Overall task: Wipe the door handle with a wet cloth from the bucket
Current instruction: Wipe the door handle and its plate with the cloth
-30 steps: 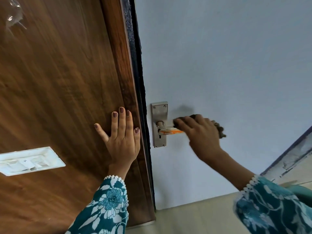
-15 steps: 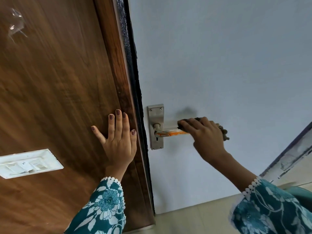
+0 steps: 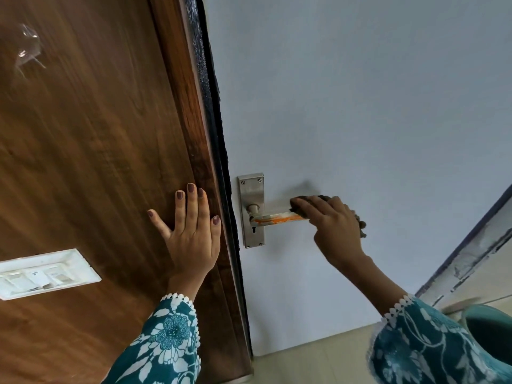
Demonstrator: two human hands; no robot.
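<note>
Overhead, pale door [image 3: 360, 106] beside wood panel [image 3: 83, 162]

My sleeves [image 3: 166, 342] are teal with a white flower print and white scalloped lace at the cuffs. The nails on my left hand [image 3: 191, 234] are painted a dusky mauve-brown. The wooden panel [image 3: 83, 162] is dark brown with streaky grain; the switch plate [image 3: 44, 273] on it is white. The door [image 3: 360, 106] is pale grey-blue, its handle [image 3: 277, 217] silvery with orange smears, its backplate [image 3: 250, 189] brushed silver. The cloth [image 3: 360, 225] looks dark brown. The bucket [image 3: 487, 325] is teal.
</note>
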